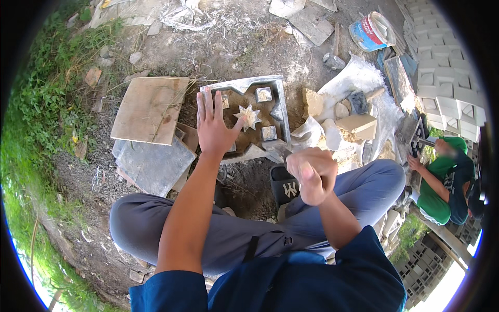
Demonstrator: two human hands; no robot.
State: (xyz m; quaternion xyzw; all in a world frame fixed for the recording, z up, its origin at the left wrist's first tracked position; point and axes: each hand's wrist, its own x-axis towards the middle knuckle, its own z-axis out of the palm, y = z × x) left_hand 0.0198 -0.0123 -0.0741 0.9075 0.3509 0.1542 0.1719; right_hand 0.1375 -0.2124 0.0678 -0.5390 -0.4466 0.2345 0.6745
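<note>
In front of me on the ground sits a square grey mould [285,112] with a zigzag inner rim. An eight-pointed star piece [248,117] stands at its middle, with small square blocks [263,94] around it and brown material between them. My left hand [216,127] rests spread over the mould's left side, its thumb close to the star. My right hand [312,174] is closed in a fist around a flat-bladed hand tool [278,147], its handle mostly hidden. The grey blade lies at the mould's near right corner.
Left of the mould are a tan board [150,109] and grey slabs [150,164]. Plastic sheeting [348,73] with broken chunks lies right, below a paint bucket [371,32] and a hammer [334,54]. A person in green [442,179] works at far right, near stacked blocks [447,62].
</note>
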